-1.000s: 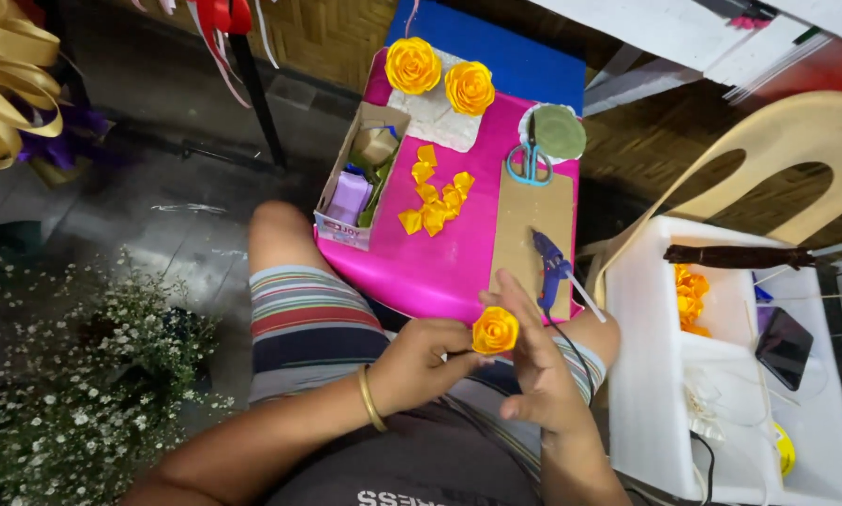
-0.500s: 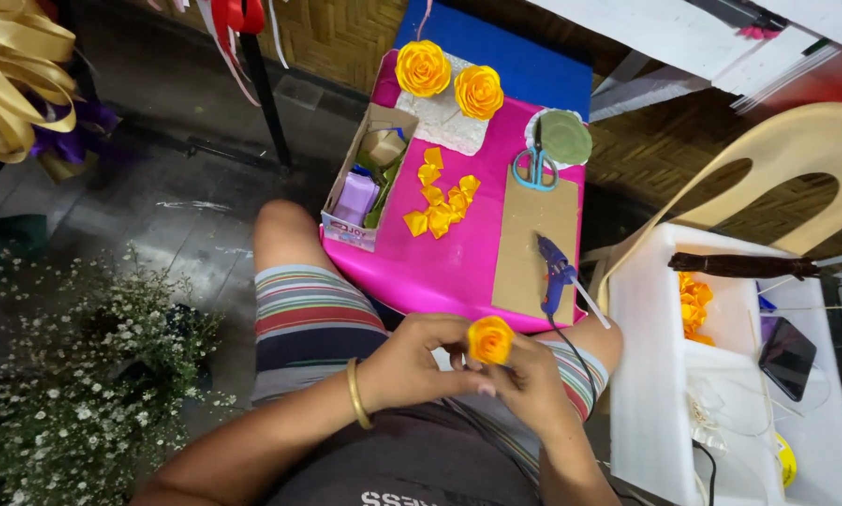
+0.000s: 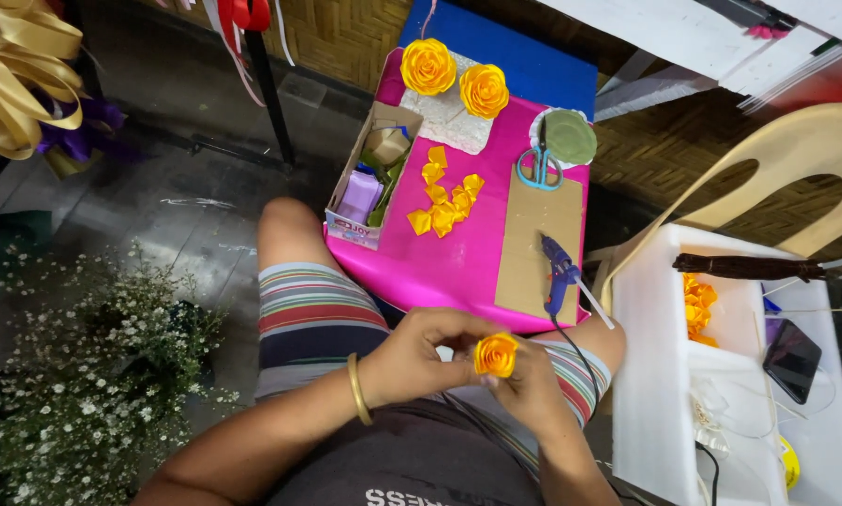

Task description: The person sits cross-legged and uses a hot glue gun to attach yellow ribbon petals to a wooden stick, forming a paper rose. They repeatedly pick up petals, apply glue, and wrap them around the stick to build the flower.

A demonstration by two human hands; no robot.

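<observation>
Small orange ribbon rose (image 3: 495,354), low centre of view, held over the person's lap. Left hand (image 3: 419,354) closes on it from 9 o'clock, fingers wrapped round its side; right hand (image 3: 524,384) pinches it from 4 o'clock, fingertips under and behind the bloom. Both hands gripping the rose, neither open.

Change vs a sec ago: rose sat a bit lower and the fingers were spread looser round it; now both hands are drawn in tight and the bloom faces up toward the camera. Likely meaning: petals are being pressed or shaped into place, and the flower looks close to the finished ones.

Outward from the rose: at 12 o'clock, a pink board (image 3: 458,262) resting across the knees. On it, a loose pile of folded orange petals (image 3: 443,204), a cardboard sheet (image 3: 539,245) w/ a blue glue gun (image 3: 559,272) lying on it, nozzle pointing to 12. Further up at 12, two finished orange roses (image 3: 456,79) on a pale mat, teal scissors (image 3: 539,169) beside a green round pad (image 3: 569,137). At 11, a small open box (image 3: 372,174) of bits incl. a lilac piece.

At 3 o'clock, a white tray (image 3: 646,375) holding more orange petals and a dark phone (image 3: 792,360). At 8 o'clock, a mass of small white flowers (image 3: 74,394) on the floor. At 10, far corner, gold ribbon loops (image 3: 18,84). Striped shorts (image 3: 309,309) on the left thigh; gold bangle (image 3: 356,388) on the left wrist.
</observation>
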